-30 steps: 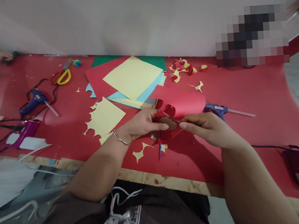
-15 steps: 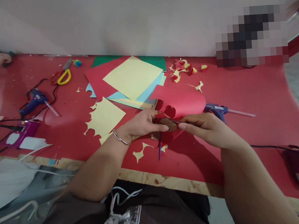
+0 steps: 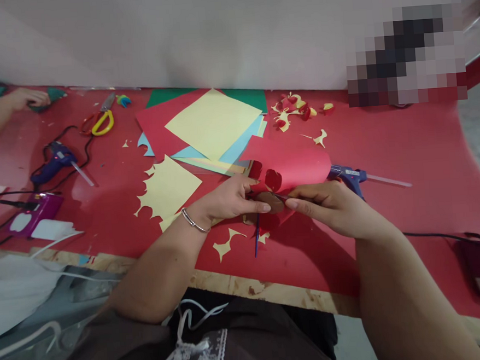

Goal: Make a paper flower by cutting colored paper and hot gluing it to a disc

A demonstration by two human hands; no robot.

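Note:
My left hand is closed, with its thumb pressing a brown oval piece against a red paper sheet. That sheet curls upward on the right and has notches along its near edge. My right hand pinches a thin dark tool whose tip meets the oval's upper edge; its kind is too small to make out. Below the oval a slim blue stick slants down. Yellow paper scraps lie close by on the table.
Coloured paper sheets are stacked at the back. Scissors and a glue gun lie left, another glue gun right. Purple power strips with cords sit at both sides. Another person's hand is at far left.
The other person's hand at far left has moved right along the table with something green. My own hands and the oval have hardly shifted.

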